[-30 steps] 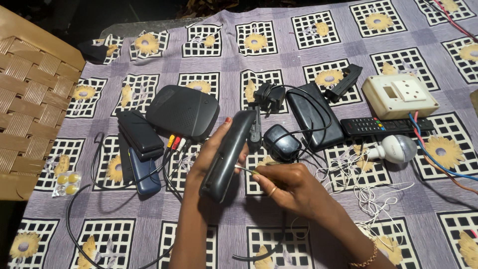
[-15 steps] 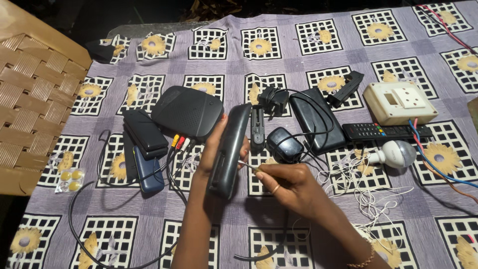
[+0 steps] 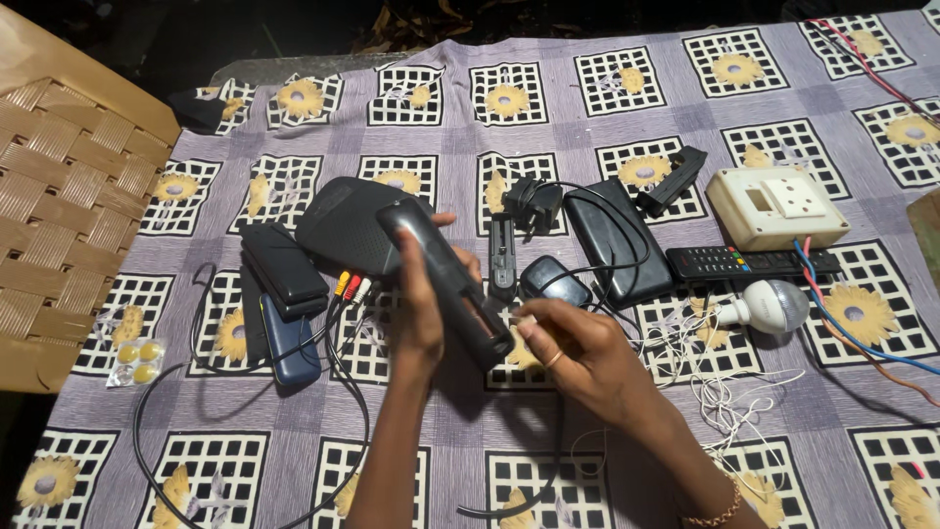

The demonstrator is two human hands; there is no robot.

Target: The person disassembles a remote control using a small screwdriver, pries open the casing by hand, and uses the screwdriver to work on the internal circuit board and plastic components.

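My left hand (image 3: 419, 312) grips a long dark remote-like device (image 3: 446, 279), tilted with its far end up to the left and an open slot showing on its near end. My right hand (image 3: 568, 343) pinches at that near end with fingertips together; whether a small part sits between them is not clear. Both hands hover over the patterned purple tablecloth (image 3: 627, 108).
Around the hands lie a black set-top box (image 3: 348, 223), dark rectangular devices (image 3: 284, 269), a blue phone (image 3: 289, 343), black adapters and cables (image 3: 548, 284), a black remote (image 3: 749, 263), a white bulb (image 3: 769, 306), a cream switch box (image 3: 775, 204), and a woven chair (image 3: 64, 206) at the left.
The device in my left hand has swung so its top now leans left instead of right. My right hand stays at its lower end.
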